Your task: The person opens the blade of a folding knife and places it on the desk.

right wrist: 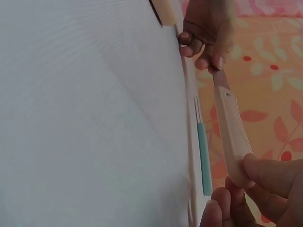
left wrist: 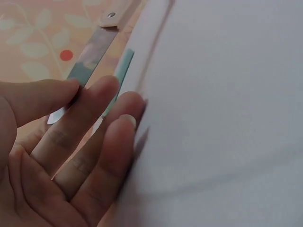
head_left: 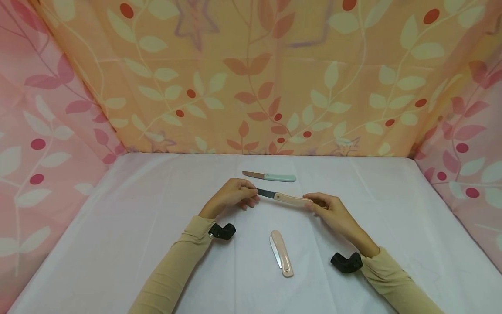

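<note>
Folding knife held between both hands above the white tablecloth point(head_left: 129, 226)

The left hand point(head_left: 232, 195) pinches the blade tip; the right hand point(head_left: 331, 210) pinches the beige handle's end of the open folding knife point(head_left: 283, 198). Fold slowly, fingertips off the edge. A half-folded beige knife point(head_left: 281, 254) lies nearer, a teal-handled knife point(head_left: 270, 176) farther.

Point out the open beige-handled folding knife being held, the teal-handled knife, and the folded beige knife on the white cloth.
open beige-handled folding knife point(head_left: 292, 199), head view, on its handle.
teal-handled knife point(head_left: 279, 177), head view, on its handle.
folded beige knife point(head_left: 284, 254), head view, mid-handle.
</note>
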